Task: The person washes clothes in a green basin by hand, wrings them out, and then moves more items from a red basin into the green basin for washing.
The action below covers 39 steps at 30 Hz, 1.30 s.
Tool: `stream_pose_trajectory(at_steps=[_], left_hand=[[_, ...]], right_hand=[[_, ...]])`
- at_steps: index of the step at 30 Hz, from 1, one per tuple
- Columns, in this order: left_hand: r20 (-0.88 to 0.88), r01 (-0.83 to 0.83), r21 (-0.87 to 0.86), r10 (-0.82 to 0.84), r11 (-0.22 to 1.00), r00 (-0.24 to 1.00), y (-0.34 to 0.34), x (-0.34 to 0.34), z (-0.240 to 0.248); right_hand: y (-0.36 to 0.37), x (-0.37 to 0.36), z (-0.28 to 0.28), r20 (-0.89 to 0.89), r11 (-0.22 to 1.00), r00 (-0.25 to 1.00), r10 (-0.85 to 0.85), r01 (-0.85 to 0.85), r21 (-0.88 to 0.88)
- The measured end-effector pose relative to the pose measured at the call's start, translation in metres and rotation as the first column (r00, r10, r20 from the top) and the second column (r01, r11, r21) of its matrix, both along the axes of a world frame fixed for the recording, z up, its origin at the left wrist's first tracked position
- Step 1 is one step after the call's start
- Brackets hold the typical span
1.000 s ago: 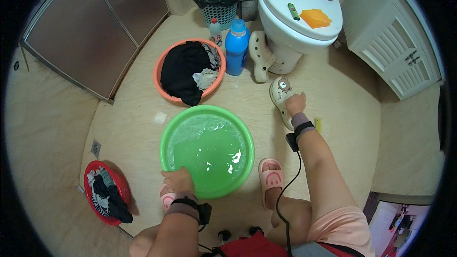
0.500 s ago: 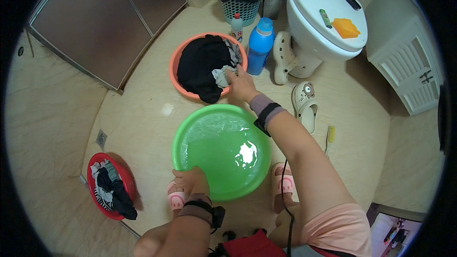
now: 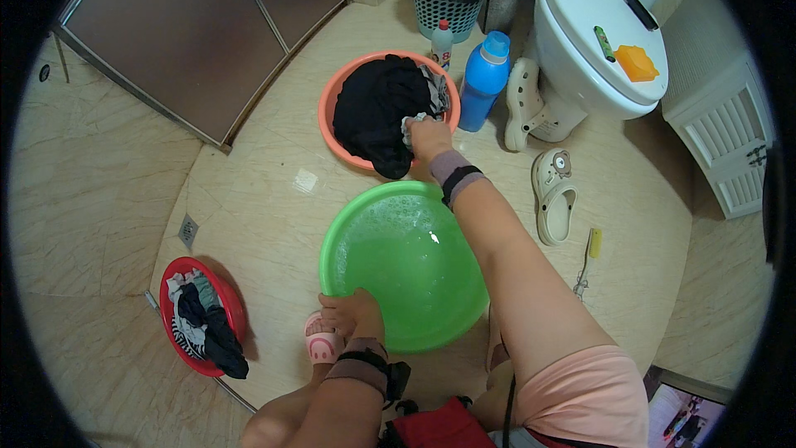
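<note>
A large green basin [image 3: 406, 315] with water and some suds in it stands in front of me on the floor. My left hand [image 3: 355, 313] grips its near left rim, fingers curled over the edge. Just beyond stands an orange basin [image 3: 333, 143] heaped with a black garment [image 3: 377, 112] and some grey cloth [image 3: 436, 90]. Reaching over its near right side, my right hand [image 3: 431, 138] is closed on a light grey cloth [image 3: 408, 129]. Most of that cloth is hidden by the hand and the black garment.
A red basin [image 3: 239, 315] of clothes sits at the left. Behind the orange basin are a blue bottle [image 3: 482, 87], a small white bottle [image 3: 441, 48] and a laundry basket [image 3: 448, 12]. A toilet [image 3: 580, 25], clogs [image 3: 554, 199] and a yellow-headed brush [image 3: 595, 242] lie to the right.
My right hand has closed around the light grey cloth, which its fingers were touching before. My left hand keeps its place on the green rim. The whole view has shifted slightly.
</note>
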<state>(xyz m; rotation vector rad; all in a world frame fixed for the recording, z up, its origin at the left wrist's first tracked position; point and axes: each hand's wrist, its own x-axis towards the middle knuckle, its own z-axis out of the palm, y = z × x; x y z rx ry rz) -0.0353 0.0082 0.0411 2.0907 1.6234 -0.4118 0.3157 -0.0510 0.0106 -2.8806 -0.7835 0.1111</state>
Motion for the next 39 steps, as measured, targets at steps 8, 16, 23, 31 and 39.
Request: stream_pose_trajectory(at_steps=[8, 16, 23, 31, 39], left_hand=[[0.016, 0.02, -0.01, -0.02, 1.0, 1.0, -0.009, 0.001, -0.004], [-0.002, -0.02, -0.015, 0.02, 1.0, 1.0, -0.014, 0.004, -0.014], [-0.063, -0.029, 0.15, 0.039, 0.988, 0.997, -0.034, 0.009, -0.03], [0.03, -0.214, 0.352, 0.217, 0.911, 0.976, -0.023, 0.02, -0.036], [0.026, -0.205, 0.224, 0.204, 0.953, 0.979, -0.015, 0.016, -0.034]], right_hand=[[-0.109, 0.015, -0.019, -0.683, 0.14, 0.71, 0.174, 0.668, 0.731], [-0.29, -0.053, 0.063, -0.693, -0.256, 0.698, 0.182, 0.714, 0.652], [-0.423, -0.093, -0.02, -0.814, -0.035, 0.512, -0.275, 0.841, 0.541], [-0.318, -0.089, -0.001, 0.086, 0.711, 0.792, -0.604, 0.487, 0.508], [-0.189, -0.108, -0.015, -0.68, 0.805, 0.721, -0.132, 0.478, 0.351]])
